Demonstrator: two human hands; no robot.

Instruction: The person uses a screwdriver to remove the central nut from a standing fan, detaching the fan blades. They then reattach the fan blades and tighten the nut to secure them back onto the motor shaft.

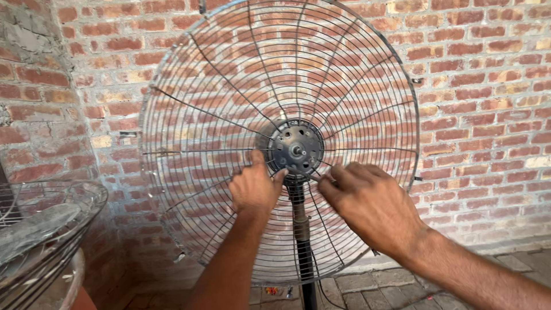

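Two hands meet the wire fan guard (229, 103) at its hub (296, 149): left hand (252, 186) at seven o'clock, fingers curled on wires; right hand (370, 204) at five, pinching a wire.

A second wire guard (40, 229) lies at left, before a brick wall (482, 115) and paved floor (373, 284).

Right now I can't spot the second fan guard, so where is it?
In the head view the second fan guard lies at the lower left against the brick wall, left of the left hand and the upright wire guard.
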